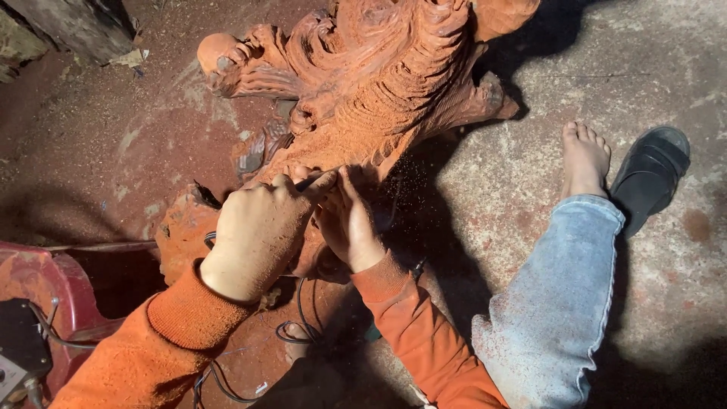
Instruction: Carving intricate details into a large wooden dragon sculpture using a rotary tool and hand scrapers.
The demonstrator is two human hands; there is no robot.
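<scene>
Both hands [303,227] on reddish wood carving [379,83]

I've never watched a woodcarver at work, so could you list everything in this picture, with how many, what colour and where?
wood carving: one, reddish-orange, swirled ridges, top centre on the ground
carving tool: one, dark, mostly hidden between the two hands
cables: several, dark, looping on the ground under the forearms
red casing: one, bottom left, kind unclear
sandal: one, black, right, beside the bare foot
floor: grey concrete, dusted with red sawdust
bare foot: one, right
jeans leg: one, light blue, dusty
sleeves: two, orange
left hand: closed around the tool
right hand: against the carving, steadying the tool
</scene>
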